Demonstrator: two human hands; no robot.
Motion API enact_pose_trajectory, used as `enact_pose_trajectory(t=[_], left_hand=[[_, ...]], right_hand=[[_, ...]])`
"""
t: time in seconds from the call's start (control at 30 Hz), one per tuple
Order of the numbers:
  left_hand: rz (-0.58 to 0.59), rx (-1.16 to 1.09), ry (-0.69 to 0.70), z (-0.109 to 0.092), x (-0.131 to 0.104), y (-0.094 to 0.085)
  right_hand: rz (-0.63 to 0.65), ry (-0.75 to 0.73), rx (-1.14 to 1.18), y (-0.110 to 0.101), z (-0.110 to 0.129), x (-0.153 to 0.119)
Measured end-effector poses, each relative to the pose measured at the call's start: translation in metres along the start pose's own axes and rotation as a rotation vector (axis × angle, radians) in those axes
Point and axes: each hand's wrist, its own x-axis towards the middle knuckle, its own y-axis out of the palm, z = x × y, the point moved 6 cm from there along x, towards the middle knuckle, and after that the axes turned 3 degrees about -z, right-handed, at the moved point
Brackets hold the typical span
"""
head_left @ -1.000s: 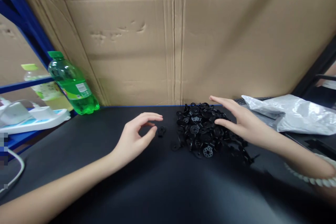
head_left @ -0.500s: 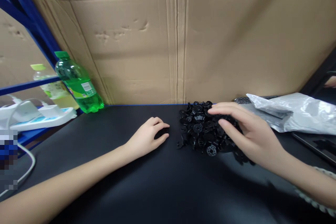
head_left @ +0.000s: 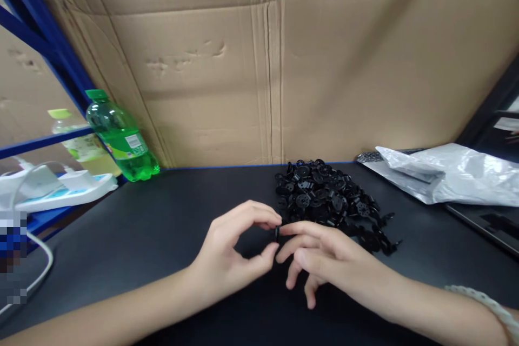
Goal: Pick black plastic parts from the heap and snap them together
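— Both hands off the pile (head_left: pixel 328 203) now, drawn together near the body, just in front of that heap on the black mat (head_left: pixel 162 216).

— Left hand (head_left: pixel 235 251) a second ago flat on the mat beside one loose disc; now lifted, thumb and forefinger curled into a pinch. Holding what?

— A small black part (head_left: pixel 277 232), edge-on, caught at the fingertips. Right hand (head_left: pixel 320 259) gone from the top of the heap, forefinger now meeting that same part from the other side, other fingers loosely spread and hanging down.

— So both gripping it?

— Left pinched on it for certain; right touching it at the fingertip, full grip hard to tell. Possibly two pieces pressed face to face, too small and dark to call.

— Meaning?

— Picking over, fitting begun, by the look of it: one piece out of the heap and up between the hands, loose disc on the mat gone from view.

— Around them?

— Green bottle (head_left: pixel 121 140) far left against the cardboard (head_left: pixel 324 75), white power strip (head_left: pixel 65 189) beyond it, crumpled plastic bag (head_left: pixel 450 173) right of the pile. All well apart from the hands.
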Motion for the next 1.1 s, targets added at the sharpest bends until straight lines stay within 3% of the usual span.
enact_pose_trajectory(t=[0.13,0.3,0.43,0.57,0.73,1.1], left_hand=[[0.034,-0.089,0.010,-0.015,-0.007,0.011],[0.065,-0.168,-0.010,-0.017,-0.009,0.017],[0.088,-0.245,-0.211,-0.005,-0.008,0.018],[0.068,-0.390,-0.372,0.004,-0.009,0.017],[0.057,-0.467,-0.514,0.010,-0.011,0.019],[0.083,-0.729,-0.790,0.019,-0.022,0.034]], right_hand=[[0.076,-0.010,0.089,0.007,-0.001,0.000],[0.028,-0.045,0.021,0.004,0.000,0.005],[0.022,-0.056,0.007,0.003,-0.001,0.009],[0.104,-0.043,0.013,0.006,-0.003,0.010],[0.234,-0.044,0.081,0.011,-0.003,0.006],[0.319,-0.051,0.187,0.021,0.001,0.004]])
